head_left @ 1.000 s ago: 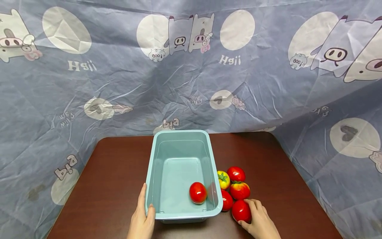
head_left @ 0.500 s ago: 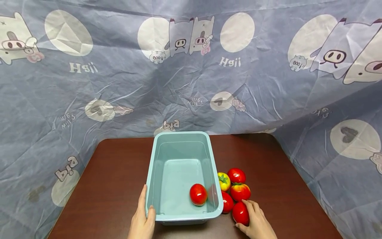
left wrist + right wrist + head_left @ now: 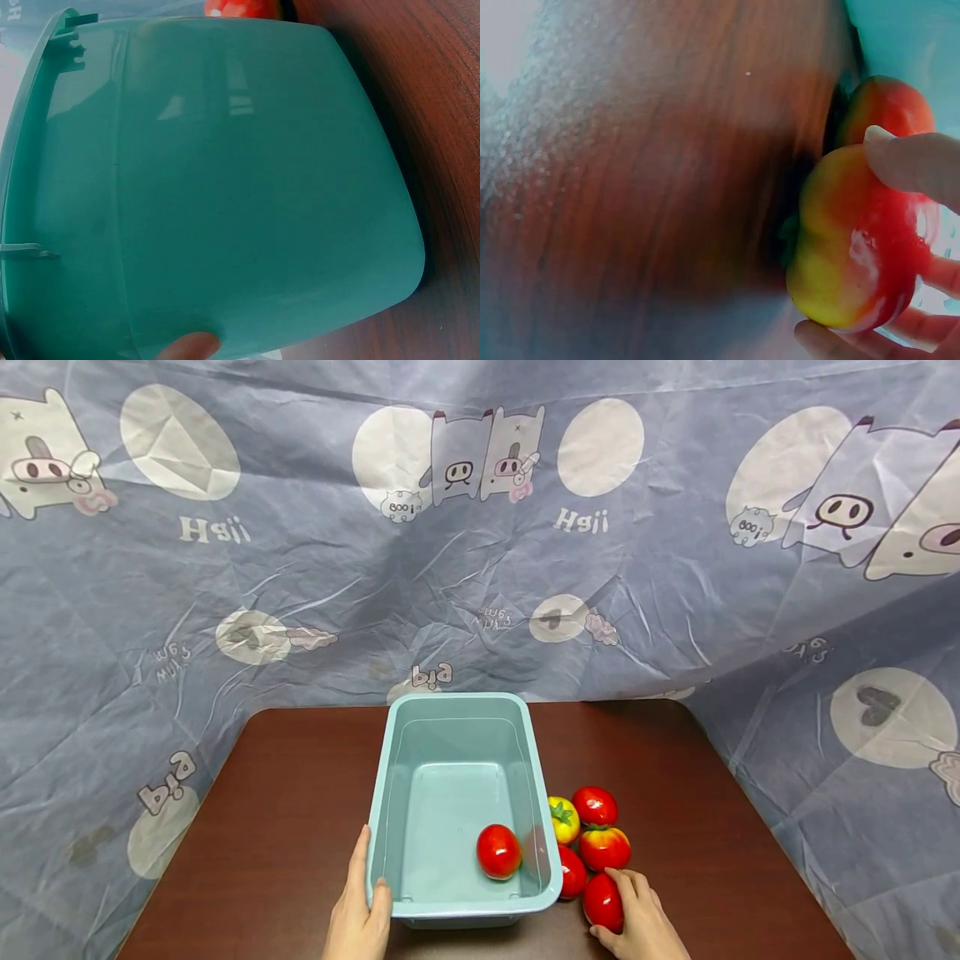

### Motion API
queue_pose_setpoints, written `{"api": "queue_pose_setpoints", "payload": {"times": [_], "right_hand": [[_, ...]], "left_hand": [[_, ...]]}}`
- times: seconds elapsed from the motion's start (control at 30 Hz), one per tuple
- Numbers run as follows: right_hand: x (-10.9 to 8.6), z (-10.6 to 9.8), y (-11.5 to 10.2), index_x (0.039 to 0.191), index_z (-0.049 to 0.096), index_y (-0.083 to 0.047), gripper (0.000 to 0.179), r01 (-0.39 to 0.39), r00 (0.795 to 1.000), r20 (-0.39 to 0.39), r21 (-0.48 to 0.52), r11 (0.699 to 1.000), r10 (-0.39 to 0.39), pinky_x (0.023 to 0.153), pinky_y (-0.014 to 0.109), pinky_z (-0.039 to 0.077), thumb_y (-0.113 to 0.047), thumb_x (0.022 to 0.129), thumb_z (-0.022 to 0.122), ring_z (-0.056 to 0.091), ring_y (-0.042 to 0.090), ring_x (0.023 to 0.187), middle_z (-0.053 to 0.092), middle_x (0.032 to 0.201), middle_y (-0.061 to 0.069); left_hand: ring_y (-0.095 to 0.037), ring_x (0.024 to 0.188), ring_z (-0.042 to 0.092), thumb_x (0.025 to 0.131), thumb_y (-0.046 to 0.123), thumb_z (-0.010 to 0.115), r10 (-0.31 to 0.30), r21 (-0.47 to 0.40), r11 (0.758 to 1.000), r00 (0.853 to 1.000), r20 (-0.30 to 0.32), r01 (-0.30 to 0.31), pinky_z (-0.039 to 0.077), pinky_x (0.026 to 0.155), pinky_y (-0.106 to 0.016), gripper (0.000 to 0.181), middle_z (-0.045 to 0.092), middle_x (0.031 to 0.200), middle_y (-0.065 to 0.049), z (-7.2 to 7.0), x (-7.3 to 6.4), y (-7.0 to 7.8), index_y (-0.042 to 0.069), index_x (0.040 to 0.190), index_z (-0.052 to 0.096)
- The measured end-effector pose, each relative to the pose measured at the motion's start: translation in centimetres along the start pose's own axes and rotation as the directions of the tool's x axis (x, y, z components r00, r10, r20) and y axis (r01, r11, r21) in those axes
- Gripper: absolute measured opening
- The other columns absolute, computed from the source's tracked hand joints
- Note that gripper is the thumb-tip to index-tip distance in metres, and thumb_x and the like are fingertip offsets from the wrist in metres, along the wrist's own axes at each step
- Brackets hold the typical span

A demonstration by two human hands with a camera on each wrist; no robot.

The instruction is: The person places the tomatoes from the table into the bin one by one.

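My left hand (image 3: 358, 906) grips the near left corner of a light blue-green plastic bin (image 3: 381, 802). In the left wrist view, one fingertip (image 3: 191, 347) presses the outer wall. Inside the bin, toward its near right, lies one red tomato (image 3: 498, 852). Just right of the bin, my right hand (image 3: 641, 917) holds another tomato (image 3: 603, 902) between thumb and fingers, low by the table. The right wrist view shows this tomato (image 3: 862, 247) red with a yellow-green stem end. Behind it sit a red tomato (image 3: 572, 871) partly hidden by the bin and a red-orange one (image 3: 604, 848).
A yellow tomato (image 3: 564, 819) with a green stem and a red tomato (image 3: 595, 806) lie farther back beside the bin. Everything stands on a dark brown wooden table (image 3: 300, 810). A grey-blue cloth (image 3: 315, 577) with cartoon pigs hangs behind and around the table.
My right hand, with the tomato in its grasp, has shifted slightly left and nearer to me. The head view has tilted a little. The left hand and bin hold their place.
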State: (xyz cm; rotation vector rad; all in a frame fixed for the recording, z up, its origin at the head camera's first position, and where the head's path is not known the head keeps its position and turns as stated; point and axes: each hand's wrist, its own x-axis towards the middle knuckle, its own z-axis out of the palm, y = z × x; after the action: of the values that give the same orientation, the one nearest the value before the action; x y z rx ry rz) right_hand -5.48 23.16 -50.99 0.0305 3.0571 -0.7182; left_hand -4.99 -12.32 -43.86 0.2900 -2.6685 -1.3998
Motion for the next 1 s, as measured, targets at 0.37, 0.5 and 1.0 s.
{"api": "queue_pose_setpoints", "payload": {"times": [0.37, 0.5, 1.0], "right_hand": [[-0.4, -2.5, -1.0, 0.129, 0.054, -0.002, 0.079, 0.043, 0.997, -0.058, 0.021, 0.999, -0.041, 0.078, 0.047, 0.057, -0.026, 0.063, 0.091, 0.056, 0.031, 0.103, 0.053, 0.120, 0.015], [-0.4, -3.3, -1.5, 0.128, 0.055, -0.003, 0.077, 0.062, 0.994, -0.094, 0.028, 0.998, -0.059, 0.077, 0.047, 0.057, -0.025, 0.063, 0.091, 0.057, 0.031, 0.102, 0.054, 0.120, 0.015], [1.1, -4.5, -3.5, 0.126, 0.056, -0.006, 0.074, 0.210, 0.935, -0.294, 0.006, 0.978, -0.199, 0.075, 0.046, 0.058, -0.016, 0.062, 0.091, 0.060, 0.027, 0.100, 0.056, 0.117, 0.011]], "left_hand": [[-0.042, 0.118, 0.060, 0.095, 0.011, 0.045, -0.013, 0.001, 1.000, 1.000, 0.005, 0.013, 0.048, 0.088, -0.056, 0.068, 0.045, 0.149, -0.022, 0.0, 0.0, 0.1, 0.023, 0.158, 0.020], [-0.042, 0.117, 0.060, 0.095, 0.011, 0.045, -0.007, 0.001, 1.000, 1.000, 0.003, 0.007, 0.048, 0.089, -0.056, 0.068, 0.045, 0.149, -0.023, 0.0, -0.1, 0.1, 0.022, 0.158, 0.020], [-0.042, 0.114, 0.062, 0.094, 0.010, 0.046, 0.006, -0.006, 1.000, 1.000, -0.007, -0.006, 0.049, 0.089, -0.055, 0.069, 0.048, 0.145, -0.027, 0.1, -0.1, 0.1, 0.020, 0.158, 0.021]]}}
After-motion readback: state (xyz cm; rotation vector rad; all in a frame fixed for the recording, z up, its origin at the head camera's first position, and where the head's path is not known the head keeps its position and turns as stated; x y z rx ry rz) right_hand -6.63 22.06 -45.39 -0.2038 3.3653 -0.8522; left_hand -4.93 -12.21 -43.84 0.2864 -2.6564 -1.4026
